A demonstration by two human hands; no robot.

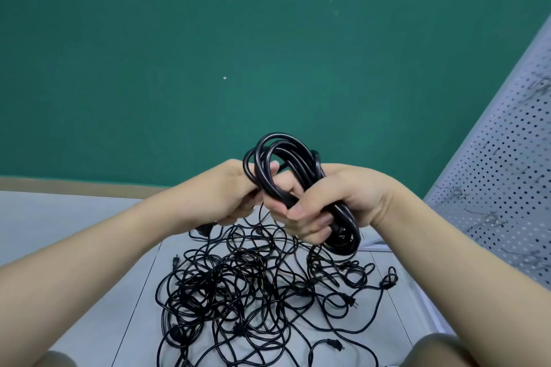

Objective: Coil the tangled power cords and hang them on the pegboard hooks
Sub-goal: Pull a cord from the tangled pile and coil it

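the right hand [325, 205] grips a black coiled cord [293, 179], fingers curled round its loops. the left hand [235, 191] pinches a strand just beside it. below both hands lies a tangled cord pile [253, 292]; right of the right hand stands a pegboard [504, 188].

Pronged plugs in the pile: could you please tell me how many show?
3 plugs: one at the pile's left edge, one at its right, one near the bottom right. More may be hidden in the tangle.

So: 2 hands, a left hand [235, 191] and a right hand [325, 205], 1 coiled cord [286, 170], 1 tangled pile of cords [253, 289] (can't count strands), 1 pegboard [504, 176], several hooks.
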